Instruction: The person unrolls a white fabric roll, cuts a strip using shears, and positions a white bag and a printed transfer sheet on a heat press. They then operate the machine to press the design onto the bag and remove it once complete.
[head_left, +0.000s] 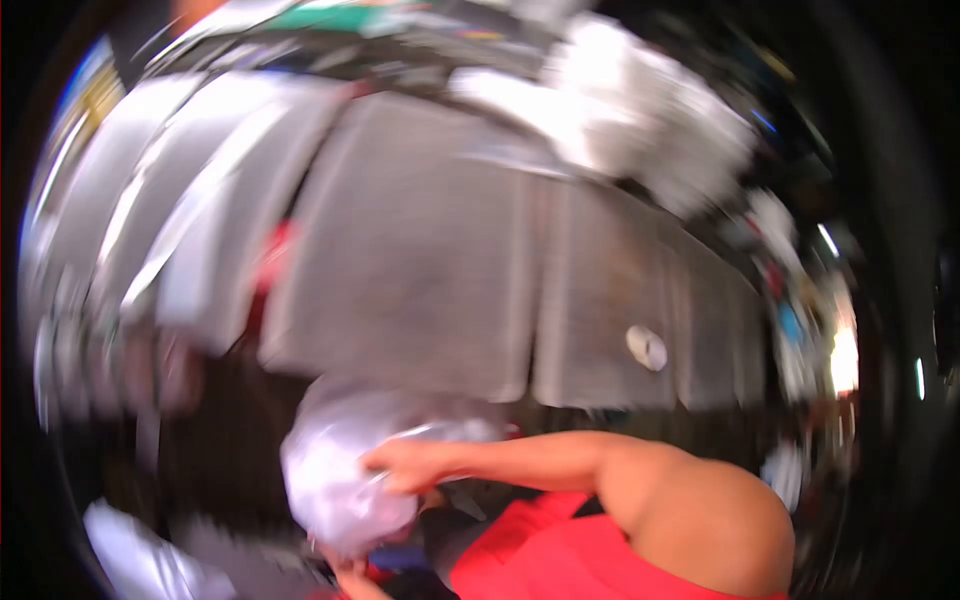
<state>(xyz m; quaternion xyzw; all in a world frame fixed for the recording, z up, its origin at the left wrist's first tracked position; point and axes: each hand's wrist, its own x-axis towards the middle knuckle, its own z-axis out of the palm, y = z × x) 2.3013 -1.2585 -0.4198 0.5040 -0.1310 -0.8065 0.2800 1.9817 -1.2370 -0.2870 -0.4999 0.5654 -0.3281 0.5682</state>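
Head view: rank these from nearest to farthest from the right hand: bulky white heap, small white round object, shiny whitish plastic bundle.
1. Shiny whitish plastic bundle, against the right hand.
2. Small white round object, on a flat grey panel, right of centre.
3. Bulky white heap, farther off, towards the upper right.

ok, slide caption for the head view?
Motion-blurred head view: right hand holding a pale bundle by grey tabletops.

right arm: stretched leftward | right hand: curled | left hand: lower, blurred
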